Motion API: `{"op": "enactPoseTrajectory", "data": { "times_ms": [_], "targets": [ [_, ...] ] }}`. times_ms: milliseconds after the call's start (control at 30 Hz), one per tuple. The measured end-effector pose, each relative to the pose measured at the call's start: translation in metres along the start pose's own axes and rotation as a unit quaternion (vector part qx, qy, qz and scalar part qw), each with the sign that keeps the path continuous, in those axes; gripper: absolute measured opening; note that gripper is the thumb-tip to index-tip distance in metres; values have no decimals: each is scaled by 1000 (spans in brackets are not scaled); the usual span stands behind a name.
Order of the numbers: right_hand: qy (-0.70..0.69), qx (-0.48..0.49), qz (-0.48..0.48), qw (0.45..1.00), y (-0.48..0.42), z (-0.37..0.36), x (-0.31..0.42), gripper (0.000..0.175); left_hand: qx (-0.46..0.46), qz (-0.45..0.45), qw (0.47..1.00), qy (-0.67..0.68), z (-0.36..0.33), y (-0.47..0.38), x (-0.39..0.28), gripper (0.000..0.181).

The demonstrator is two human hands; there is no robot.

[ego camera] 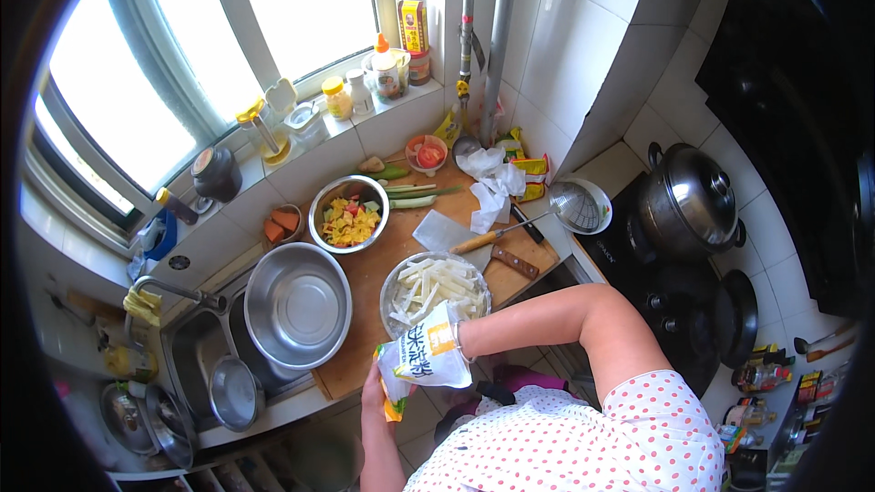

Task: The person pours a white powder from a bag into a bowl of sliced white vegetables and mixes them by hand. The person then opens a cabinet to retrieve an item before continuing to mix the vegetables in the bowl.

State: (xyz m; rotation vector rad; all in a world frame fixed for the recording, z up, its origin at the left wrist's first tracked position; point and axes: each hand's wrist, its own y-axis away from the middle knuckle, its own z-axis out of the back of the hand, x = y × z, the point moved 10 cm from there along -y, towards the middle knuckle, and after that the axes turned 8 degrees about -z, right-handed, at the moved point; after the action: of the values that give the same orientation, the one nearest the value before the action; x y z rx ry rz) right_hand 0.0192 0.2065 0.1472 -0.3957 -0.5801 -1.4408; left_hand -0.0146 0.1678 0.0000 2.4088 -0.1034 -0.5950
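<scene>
A plastic bag of starch is tilted over the near rim of a metal bowl. White-dusted, pale cut strips fill that bowl. My left hand grips the bag's lower left end. My right hand is mostly hidden behind or inside the bag; a bracelet shows at its wrist, and its fingers cannot be seen. Beyond the strips, a cleaver with a wooden handle lies on the wooden cutting board. A wooden-handled wire skimmer rests across a white bowl.
To the left, a large steel basin sits partly over the sink. Behind are a bowl of chopped vegetables, spring onions, a bowl of tomato and crumpled white paper. A lidded pot stands on the black cooktop.
</scene>
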Motion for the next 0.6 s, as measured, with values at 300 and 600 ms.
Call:
{"op": "enactPoseTrajectory", "data": {
  "times_ms": [300, 600],
  "targets": [
    [28, 19, -40, 999, 1, 18, 3, 18, 58, -8, 995, 82, 6, -8, 14, 47],
    [-424, -90, -257, 864, 10, -3, -105, 15, -47, -59, 995, 68, 65, -2, 7, 43]
  ]
}}
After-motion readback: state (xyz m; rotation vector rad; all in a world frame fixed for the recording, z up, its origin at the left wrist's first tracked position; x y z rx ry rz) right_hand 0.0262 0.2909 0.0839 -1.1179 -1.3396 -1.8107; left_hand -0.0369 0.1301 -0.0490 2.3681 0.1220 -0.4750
